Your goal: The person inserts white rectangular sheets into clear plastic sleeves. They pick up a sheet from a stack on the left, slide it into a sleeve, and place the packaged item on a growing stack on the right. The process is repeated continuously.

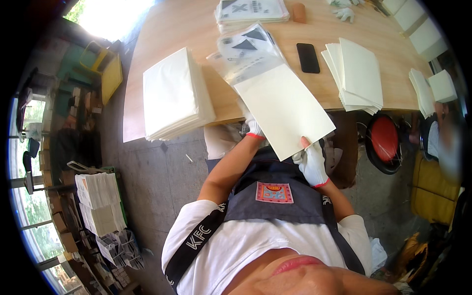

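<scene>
A stack of cream-white sheets [285,105] slants over the table's near edge, its far end inside or under a clear plastic bag [246,66] with dark print. My right hand [312,162], in a white glove with the thumb tip bare, grips the sheets' near corner, thumb on top and fingers beneath. My left hand [252,124], also gloved, is at the sheets' left edge, near the bag's mouth. Its fingers are mostly hidden under the sheets, so their grip does not show.
On the wooden table [172,29] are a tall white stack [169,93] at left, printed bags [253,12] at the back, a black phone [308,58], fanned white sheets [356,73] and gloves [344,14]. A red-seated stool [384,140] is at right; a loaded cart [101,196] stands at left.
</scene>
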### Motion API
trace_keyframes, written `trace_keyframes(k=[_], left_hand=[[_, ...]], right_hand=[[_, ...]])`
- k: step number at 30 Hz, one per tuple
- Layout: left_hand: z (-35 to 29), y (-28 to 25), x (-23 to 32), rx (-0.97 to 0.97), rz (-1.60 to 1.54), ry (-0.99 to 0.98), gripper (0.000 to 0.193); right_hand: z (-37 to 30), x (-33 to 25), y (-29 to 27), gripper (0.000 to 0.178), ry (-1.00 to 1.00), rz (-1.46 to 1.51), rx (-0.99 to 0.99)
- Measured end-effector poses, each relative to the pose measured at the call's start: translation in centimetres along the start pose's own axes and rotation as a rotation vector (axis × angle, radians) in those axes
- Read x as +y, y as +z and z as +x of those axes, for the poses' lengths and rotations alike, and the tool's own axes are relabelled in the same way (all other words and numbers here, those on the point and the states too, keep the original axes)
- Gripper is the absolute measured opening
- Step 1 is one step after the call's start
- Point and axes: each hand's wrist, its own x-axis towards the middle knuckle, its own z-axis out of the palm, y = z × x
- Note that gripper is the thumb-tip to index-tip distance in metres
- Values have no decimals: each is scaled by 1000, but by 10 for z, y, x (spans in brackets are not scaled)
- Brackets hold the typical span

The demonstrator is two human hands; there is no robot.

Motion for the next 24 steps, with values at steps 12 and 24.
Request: trace_keyframes(k=[12, 24], left_hand=[[-41, -135, -112, -11, -210, -382, 55], [-56, -54, 13, 24, 364, -598, 20]], right_hand=[[60, 50, 7, 16, 264, 33, 202], [18, -85, 132, 35, -295, -421, -969]])
